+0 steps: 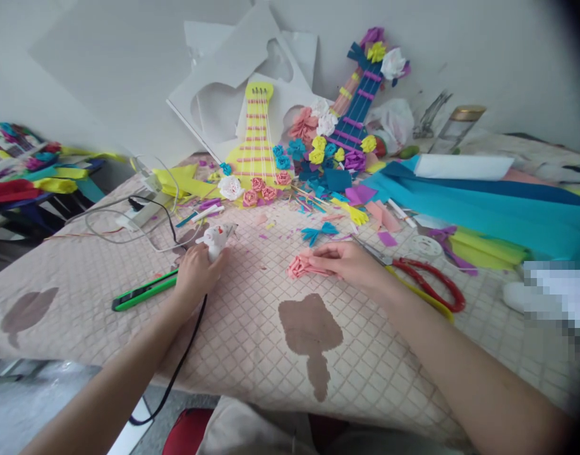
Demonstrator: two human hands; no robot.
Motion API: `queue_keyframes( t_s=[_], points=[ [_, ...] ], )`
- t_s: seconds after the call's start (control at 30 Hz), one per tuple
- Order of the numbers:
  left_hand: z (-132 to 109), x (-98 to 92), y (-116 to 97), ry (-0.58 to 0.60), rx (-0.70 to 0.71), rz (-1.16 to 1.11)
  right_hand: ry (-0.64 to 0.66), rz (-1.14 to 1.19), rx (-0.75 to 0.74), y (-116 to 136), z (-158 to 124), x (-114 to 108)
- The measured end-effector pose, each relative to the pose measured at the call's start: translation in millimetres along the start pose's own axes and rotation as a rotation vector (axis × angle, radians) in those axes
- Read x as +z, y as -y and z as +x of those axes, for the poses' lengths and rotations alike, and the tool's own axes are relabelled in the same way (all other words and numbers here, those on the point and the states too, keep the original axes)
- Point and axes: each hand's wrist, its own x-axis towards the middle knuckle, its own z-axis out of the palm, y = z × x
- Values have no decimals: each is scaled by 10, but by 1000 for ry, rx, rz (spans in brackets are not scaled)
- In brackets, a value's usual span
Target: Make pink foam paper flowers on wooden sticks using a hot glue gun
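My left hand (195, 273) is wrapped round a white hot glue gun (217, 241), its nozzle pointing away and to the right, low over the tablecloth. A black cord runs down from it past the table edge. Under my left wrist lies a green utility knife (145, 292). Between the closed fingers of my right hand (350, 260) is a pink crepe paper flower (300, 266), resting on or just above the cloth. Just beyond it sits a blue paper bow-like piece (320, 233). Red-handled scissors (432, 283) lie partly hidden behind my right forearm.
A yellow paper guitar (258, 136) and a blue one (361, 104), both decorated with flowers, lean at the wall. Blue crepe paper (498, 205) covers the right back. A power strip (141, 215) with loose cables stands left. Paper scraps and a glass jar (455, 129) lie behind.
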Motion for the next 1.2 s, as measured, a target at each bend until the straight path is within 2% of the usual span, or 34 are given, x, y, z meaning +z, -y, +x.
queue_keyframes(
  t_s=[0.23,0.37,0.47,0.53,0.57,0.63,0.7,0.77,0.83,0.9,0.93,1.0,1.2],
  points=[
    [-28,-9,22,17,5,-2,29,18,0,29,-23,18],
    [-119,-116,66,13,61,-12,13,12,0,53,-36,23],
    [-368,-295,60,-150,99,-104,3,8,-4,72,-51,10],
    [-569,-415,-25,-294,114,-246,21,21,10,84,-62,1],
    [-651,-458,-101,-320,159,-333,34,32,20,92,-68,-1],
    [-734,-485,-308,-213,288,-538,58,57,30,110,-83,3],
    [-689,-432,-549,9,304,-730,65,68,38,134,-101,16],
    [-550,-329,-769,187,295,-843,78,78,45,160,-121,32],
    [-394,-222,-932,418,248,-939,103,92,47,178,-138,41],
    [-282,-143,-1029,630,227,-1050,120,105,44,178,-144,39],
    [-251,-115,-1056,699,215,-1102,120,110,43,171,-141,34],
    [-230,-75,-1078,756,176,-1192,110,116,38,147,-125,22],
    [-270,-10,-1072,757,16,-1344,110,91,21,96,-71,8]
  ],
)
